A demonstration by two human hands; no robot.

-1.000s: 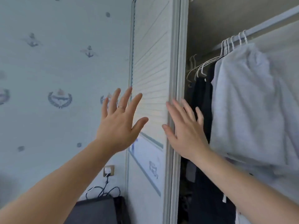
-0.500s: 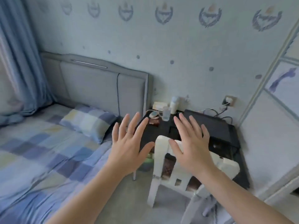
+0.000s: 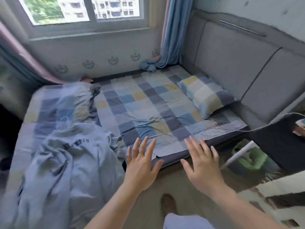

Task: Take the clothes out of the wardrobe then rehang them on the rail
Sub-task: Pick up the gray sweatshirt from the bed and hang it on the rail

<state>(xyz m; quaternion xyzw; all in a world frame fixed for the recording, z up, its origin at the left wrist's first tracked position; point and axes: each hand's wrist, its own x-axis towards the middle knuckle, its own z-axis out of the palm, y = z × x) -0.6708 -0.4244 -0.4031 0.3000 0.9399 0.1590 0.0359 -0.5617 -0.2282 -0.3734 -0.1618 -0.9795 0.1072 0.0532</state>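
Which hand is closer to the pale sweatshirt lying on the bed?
Left. The left hand hovers open just to the right of the pale sweatshirt. The right hand is farther right, open over the near edge of the bed.

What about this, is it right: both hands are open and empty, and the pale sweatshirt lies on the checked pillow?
Not quite. In the head view the left hand and right hand are open and empty, but the pale sweatshirt lies on the bed near the left hand, apart from the checked pillow.

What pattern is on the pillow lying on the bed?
The pillow has a check of blue, yellow and pale squares, seen in the head view.
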